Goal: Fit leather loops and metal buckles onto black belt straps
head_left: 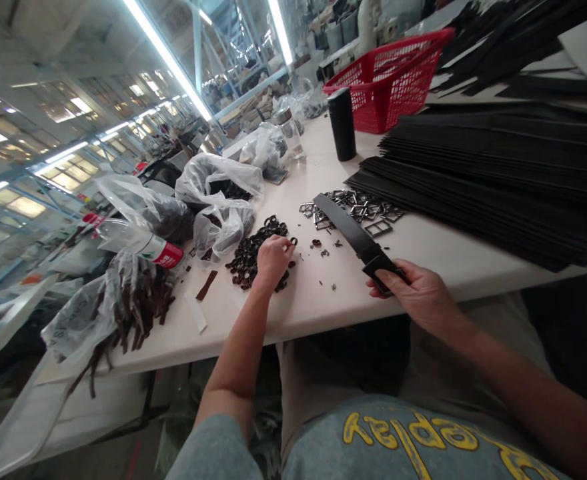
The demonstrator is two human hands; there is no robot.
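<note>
Between the fingertips of my left hand (pixel 273 259) is a small dark belt loop (pixel 294 242), held just above the right side of a pile of similar loops (pixel 247 257). My right hand (pixel 423 293) is closed around the buckle end of a black belt (pixel 346 223). The strap slants away from me to the far left, over the edge of a heap of metal buckle frames (pixel 368 207). My right thumb lies on the dark buckle (pixel 379 275) and covers part of it. Tiny metal bits (pixel 325 253) and a brown loop (pixel 316 243) lie between my hands.
Stacked black straps (pixel 473 173) cover the table's right side. Behind stand a black tumbler (pixel 342 125), a red basket (pixel 388 80) and a glass bottle (pixel 291 137). Plastic bags (pixel 218 180), a bottle with a red label (pixel 146 243) and dark strips (pixel 138 300) crowd the left.
</note>
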